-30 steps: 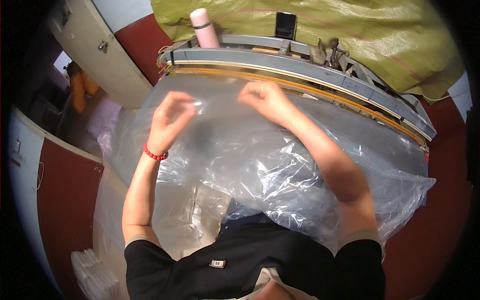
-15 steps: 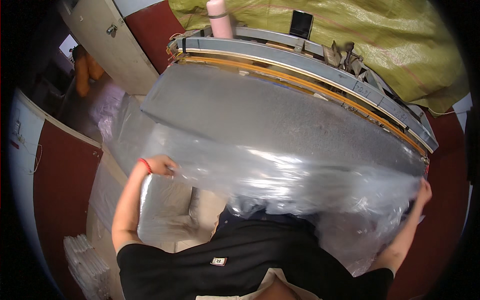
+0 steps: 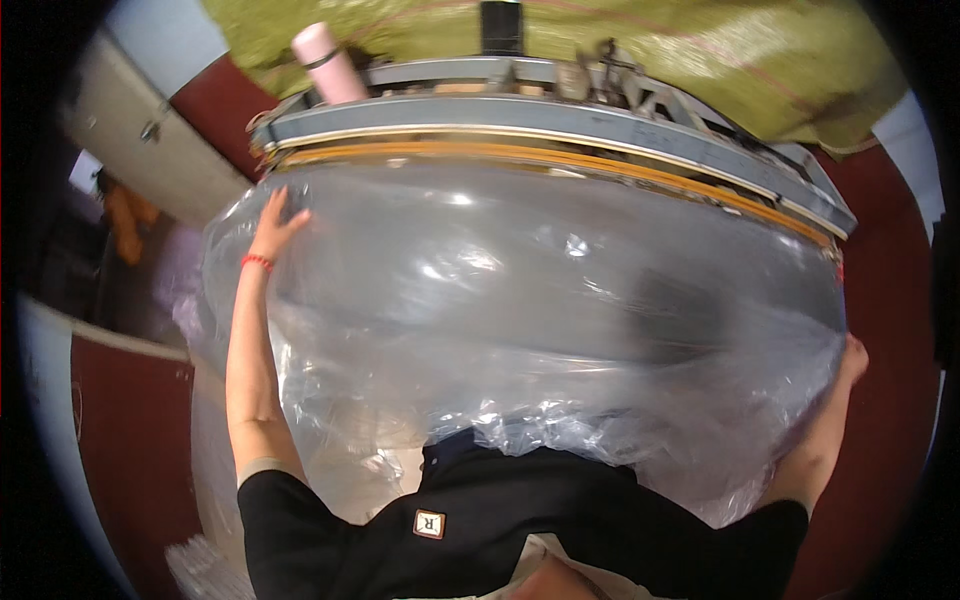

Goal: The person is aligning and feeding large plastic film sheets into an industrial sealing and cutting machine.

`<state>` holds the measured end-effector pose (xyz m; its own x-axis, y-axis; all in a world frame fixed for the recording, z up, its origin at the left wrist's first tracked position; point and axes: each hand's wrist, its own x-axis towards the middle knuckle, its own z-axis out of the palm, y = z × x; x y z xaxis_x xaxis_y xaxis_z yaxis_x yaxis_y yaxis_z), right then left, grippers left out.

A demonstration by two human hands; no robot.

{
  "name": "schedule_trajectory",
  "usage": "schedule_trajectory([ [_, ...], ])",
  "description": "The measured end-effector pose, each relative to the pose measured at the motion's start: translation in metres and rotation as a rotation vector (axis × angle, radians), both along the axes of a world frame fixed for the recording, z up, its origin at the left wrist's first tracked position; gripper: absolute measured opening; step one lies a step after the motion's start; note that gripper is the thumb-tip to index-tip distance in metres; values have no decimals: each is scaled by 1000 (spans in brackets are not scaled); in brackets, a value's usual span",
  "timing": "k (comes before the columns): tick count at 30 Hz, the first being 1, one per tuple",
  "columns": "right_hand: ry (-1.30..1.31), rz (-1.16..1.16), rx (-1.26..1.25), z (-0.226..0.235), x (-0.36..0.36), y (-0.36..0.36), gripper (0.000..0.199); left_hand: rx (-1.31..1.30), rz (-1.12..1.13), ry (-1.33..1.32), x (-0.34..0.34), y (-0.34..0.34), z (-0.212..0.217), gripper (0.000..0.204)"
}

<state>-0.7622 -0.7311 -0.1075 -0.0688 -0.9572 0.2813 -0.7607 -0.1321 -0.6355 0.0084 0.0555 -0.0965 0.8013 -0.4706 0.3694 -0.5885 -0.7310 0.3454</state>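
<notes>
One small square patch (image 3: 430, 524) — pale, with a reddish-brown border — sits on the chest of the black shirt (image 3: 560, 515), below the grey metal beam (image 3: 450, 112) and left of its middle; it bears a single dark capital letter (the one character sharp enough to read). On the beam's face, right of its middle, are faint dark marks — too blurred to tell as letters or figures.

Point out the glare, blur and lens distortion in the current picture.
Head view: white glare breaks up the clear plastic sheet; head view: the left hand and the door look slightly blurred; head view: the wide lens bows the long metal beam and leaves the corners black.
</notes>
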Motion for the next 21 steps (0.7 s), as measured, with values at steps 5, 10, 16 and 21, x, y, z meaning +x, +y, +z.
schedule_trajectory([
  [5, 404, -250, 2, 7, 71, 42, 31, 330, 432, 172, 37, 31, -46, 56],
  [10, 474, -387, 8, 21, 123, 71, 22, 310, 461, 51, 65, 80, -46, 54],
  [16, 474, -393, -43, 16, 140, 59, 21, -276, 294, -288, 33, 5, -11, 31],
  [21, 467, -440, -49, 13, 91, 52, 21, -476, -740, 1100, -284, -291, 64, 29],
])
